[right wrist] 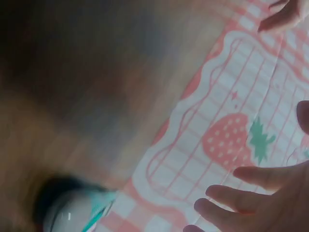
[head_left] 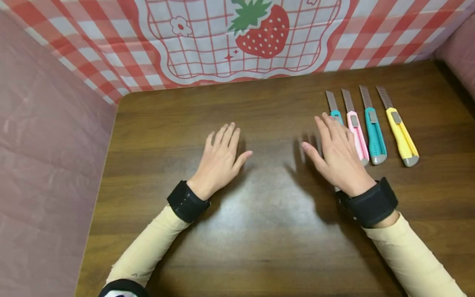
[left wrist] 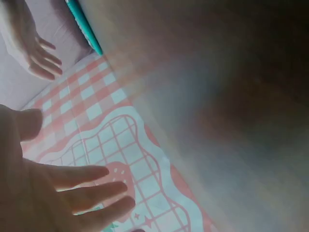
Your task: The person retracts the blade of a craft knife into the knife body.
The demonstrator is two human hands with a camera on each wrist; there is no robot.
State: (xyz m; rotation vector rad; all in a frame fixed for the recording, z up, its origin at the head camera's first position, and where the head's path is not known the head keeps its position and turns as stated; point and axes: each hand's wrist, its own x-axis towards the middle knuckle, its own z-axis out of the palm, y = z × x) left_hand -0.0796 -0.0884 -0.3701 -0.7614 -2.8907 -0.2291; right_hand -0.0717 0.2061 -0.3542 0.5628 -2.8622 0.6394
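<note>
My left hand [head_left: 219,161] is held over the table left of the middle, fingers straight and thumb out to the side, with nothing in it. My right hand [head_left: 339,156], also with extended fingers and holding nothing, hovers at the left end of a row of utility knives. It covers most of a teal knife [head_left: 336,115] and overlaps the lower part of a pink knife [head_left: 357,132]. To its right lie another teal knife [head_left: 375,136] and a yellow knife [head_left: 402,136]. All of these have their blades extended, pointing toward the back of the table.
The brown wooden table [head_left: 267,231] ends at a red-and-white checked cloth [head_left: 259,45] with a strawberry print, hanging behind it. Pink fabric [head_left: 48,165] covers the left side, and more pink fabric [head_left: 460,62] stands at the right. Black bands [head_left: 188,201] circle both wrists.
</note>
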